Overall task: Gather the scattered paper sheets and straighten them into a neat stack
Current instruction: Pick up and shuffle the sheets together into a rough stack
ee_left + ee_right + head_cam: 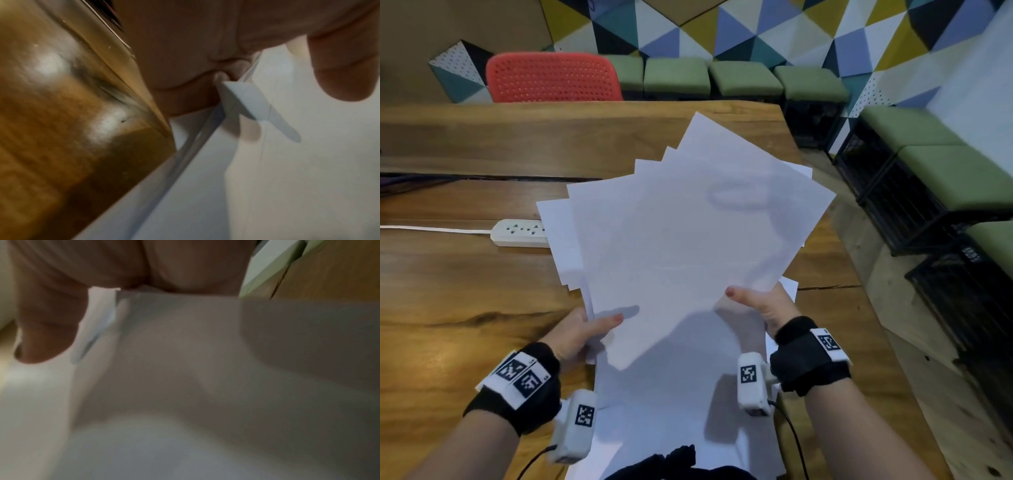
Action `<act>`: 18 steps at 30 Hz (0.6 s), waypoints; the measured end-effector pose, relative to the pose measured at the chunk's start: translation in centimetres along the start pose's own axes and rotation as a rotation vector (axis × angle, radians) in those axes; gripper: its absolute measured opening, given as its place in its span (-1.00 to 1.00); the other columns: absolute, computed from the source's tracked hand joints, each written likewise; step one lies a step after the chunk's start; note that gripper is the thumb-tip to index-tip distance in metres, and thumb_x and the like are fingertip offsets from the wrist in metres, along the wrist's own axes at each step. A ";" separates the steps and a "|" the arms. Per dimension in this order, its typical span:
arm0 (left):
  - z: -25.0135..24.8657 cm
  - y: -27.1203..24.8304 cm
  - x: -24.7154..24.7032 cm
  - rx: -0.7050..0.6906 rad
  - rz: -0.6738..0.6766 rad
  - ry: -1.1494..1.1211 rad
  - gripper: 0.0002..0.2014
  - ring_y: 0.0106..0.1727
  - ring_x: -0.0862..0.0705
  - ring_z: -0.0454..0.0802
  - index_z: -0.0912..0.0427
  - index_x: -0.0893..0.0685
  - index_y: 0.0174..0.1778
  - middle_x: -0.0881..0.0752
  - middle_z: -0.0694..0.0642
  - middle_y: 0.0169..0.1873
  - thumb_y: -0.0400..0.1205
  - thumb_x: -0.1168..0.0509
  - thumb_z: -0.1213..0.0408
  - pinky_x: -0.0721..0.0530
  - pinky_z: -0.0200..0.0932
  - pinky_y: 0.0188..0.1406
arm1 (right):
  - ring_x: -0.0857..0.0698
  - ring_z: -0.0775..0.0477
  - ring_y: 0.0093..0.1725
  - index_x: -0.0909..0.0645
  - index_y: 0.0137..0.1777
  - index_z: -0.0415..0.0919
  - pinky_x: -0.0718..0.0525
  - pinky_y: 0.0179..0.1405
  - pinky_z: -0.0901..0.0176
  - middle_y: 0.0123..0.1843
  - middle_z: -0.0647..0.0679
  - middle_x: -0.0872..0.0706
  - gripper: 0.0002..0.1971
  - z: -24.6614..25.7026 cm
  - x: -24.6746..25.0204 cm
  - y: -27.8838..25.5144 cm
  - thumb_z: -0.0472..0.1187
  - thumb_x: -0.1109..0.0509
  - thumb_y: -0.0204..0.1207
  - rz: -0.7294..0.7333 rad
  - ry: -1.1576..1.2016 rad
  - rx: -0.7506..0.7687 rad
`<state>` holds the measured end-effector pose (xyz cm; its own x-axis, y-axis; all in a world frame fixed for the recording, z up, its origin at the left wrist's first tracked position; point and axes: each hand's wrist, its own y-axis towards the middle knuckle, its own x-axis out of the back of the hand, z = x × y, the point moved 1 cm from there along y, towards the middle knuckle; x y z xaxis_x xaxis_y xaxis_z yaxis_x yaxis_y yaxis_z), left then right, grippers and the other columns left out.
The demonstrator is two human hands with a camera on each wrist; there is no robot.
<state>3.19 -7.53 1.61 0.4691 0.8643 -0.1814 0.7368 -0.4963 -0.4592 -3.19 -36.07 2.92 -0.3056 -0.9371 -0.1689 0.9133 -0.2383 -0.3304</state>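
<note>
A fanned bundle of white paper sheets [681,233] is lifted above the wooden table [465,291], its corners sticking out at different angles. My left hand [585,329] pinches the bundle's lower left edge, thumb on top. My right hand [760,305] pinches the lower right edge, thumb on top too. More white sheets [681,421] lie flat on the table below the bundle. In the left wrist view the thumb [345,69] presses on the paper sheets [287,162] beside the table [61,129]. The right wrist view shows the thumb [49,331] on blurred paper sheets [185,369].
A white power strip [520,233] with its cable lies on the table left of the bundle, partly covered by it. A red chair [551,77] stands behind the table. Green cushioned stools [743,78] line the back wall and right side. The table's right edge is close to my right hand.
</note>
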 end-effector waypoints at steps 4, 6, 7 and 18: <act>-1.8 0.4 0.4 -0.049 0.004 -0.034 -0.15 -0.09 -0.83 0.00 0.19 -0.79 -0.06 -0.85 0.11 -0.08 -0.31 -0.72 -0.01 -0.78 -0.20 -0.18 | -0.82 0.05 -0.17 -0.66 -0.03 -0.15 -0.73 -0.27 0.29 -0.23 0.03 -0.85 -0.43 2.3 1.3 0.4 -0.20 -0.70 -0.12 0.093 0.100 0.081; -2.4 0.6 0.2 -0.063 0.016 0.022 -0.11 0.04 -0.80 0.01 0.20 -0.76 0.01 -0.85 0.07 -0.04 -0.29 -0.71 -0.03 -0.70 -0.12 0.09 | -0.81 0.03 -0.13 -0.66 -0.01 -0.11 -0.73 -0.24 0.24 -0.18 0.02 -0.85 -0.27 3.3 1.9 1.0 -0.05 -0.77 -0.29 0.110 0.087 0.114; -2.5 0.7 0.1 -0.061 0.017 0.039 -0.13 0.09 -0.78 0.03 0.21 -0.78 -0.02 -0.84 0.06 -0.02 -0.29 -0.71 -0.03 -0.62 -0.08 0.20 | -0.81 0.04 -0.14 -0.66 -0.03 -0.11 -0.73 -0.23 0.22 -0.19 0.03 -0.85 -0.23 3.7 2.0 1.2 -0.01 -0.78 -0.35 0.119 0.069 0.120; -2.2 1.1 -0.7 -0.163 -0.045 0.026 -0.03 0.05 -0.79 0.06 0.28 -0.66 0.13 -0.84 0.13 -0.02 -0.24 -0.72 0.07 -0.74 -0.21 0.02 | -0.80 0.15 -0.14 -0.72 -0.13 -0.14 -0.70 -0.01 0.28 -0.28 0.12 -0.84 -0.63 4.1 0.3 1.0 -0.45 -0.65 0.09 0.048 -0.124 0.180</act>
<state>4.75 -8.82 3.18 0.4450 0.8845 -0.1405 0.8255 -0.4659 -0.3184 -1.30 -37.61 6.32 -0.2354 -0.9700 -0.0616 0.9628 -0.2240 -0.1514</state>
